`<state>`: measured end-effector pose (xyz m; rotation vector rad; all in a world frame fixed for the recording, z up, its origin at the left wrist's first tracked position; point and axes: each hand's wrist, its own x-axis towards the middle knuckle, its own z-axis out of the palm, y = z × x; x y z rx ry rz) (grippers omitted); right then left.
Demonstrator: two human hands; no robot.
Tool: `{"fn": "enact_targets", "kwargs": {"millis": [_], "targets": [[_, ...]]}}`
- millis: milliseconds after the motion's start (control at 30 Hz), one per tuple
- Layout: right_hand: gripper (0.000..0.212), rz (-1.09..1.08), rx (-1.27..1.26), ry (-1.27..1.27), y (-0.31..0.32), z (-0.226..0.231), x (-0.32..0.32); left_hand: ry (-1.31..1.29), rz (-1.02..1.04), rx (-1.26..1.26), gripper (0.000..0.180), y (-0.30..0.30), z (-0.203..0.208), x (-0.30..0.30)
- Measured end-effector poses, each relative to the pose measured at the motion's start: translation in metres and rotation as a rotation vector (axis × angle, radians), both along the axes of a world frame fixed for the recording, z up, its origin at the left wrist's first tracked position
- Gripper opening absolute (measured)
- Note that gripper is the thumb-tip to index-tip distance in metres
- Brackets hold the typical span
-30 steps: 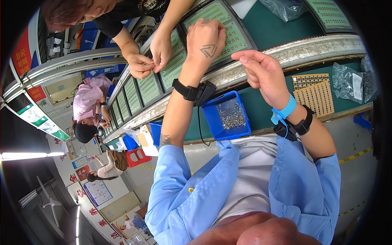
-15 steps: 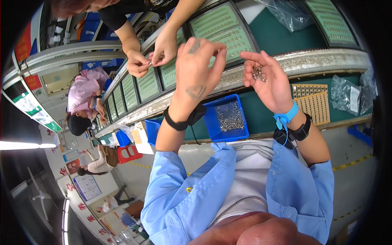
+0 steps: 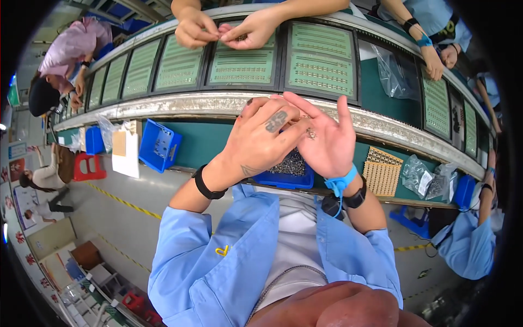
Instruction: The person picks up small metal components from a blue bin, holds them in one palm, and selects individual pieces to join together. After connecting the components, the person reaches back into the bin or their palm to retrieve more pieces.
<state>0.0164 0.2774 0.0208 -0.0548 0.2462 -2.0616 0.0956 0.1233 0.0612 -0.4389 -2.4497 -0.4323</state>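
Observation:
My right hand (image 3: 329,139) is palm up, its thumb and fingers outstretched, with a few small metal parts (image 3: 311,133) resting in the palm. A blue strap (image 3: 341,181) circles that wrist. Over this palm is my left hand (image 3: 267,128), back upward, its fingers curled and drawn toward the thumb beside the metal parts. Whatever those fingertips pinch is too small or hidden to make out. Below both hands, partly covered by them, is a blue bin (image 3: 303,180) of many small metal parts (image 3: 290,165).
Beyond a worn metal rail (image 3: 190,103), green panels in dark frames (image 3: 320,60) line the conveyor. A co-worker's hands (image 3: 239,32) are over it. Another blue bin (image 3: 159,146) stands left; perforated tan boards (image 3: 381,171) and plastic bags (image 3: 418,175) lie right.
The view has turned, showing more of the line at right. My hands, apart before, have come together, left fingers over the right palm. The right fingers have straightened.

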Motion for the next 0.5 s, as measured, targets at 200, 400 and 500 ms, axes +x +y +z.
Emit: {"fn": "enact_targets", "kwargs": {"millis": [200, 400, 500], "targets": [[0.087, 0.022, 0.095, 0.017, -0.024, 0.002, 0.007, -0.037, 0.055, 0.006, 0.020, -0.020, -0.026, 0.010], [0.077, 0.100, 0.033, -0.021, -0.024, -0.018, 0.004, -0.005, 0.053, 0.189, 0.016, -0.024, -0.031, 0.009], [0.072, 0.088, 0.137, -0.002, -0.029, -0.019, 0.007, -0.016, 0.087, 0.304, 0.014, -0.027, -0.033, 0.004]]}}
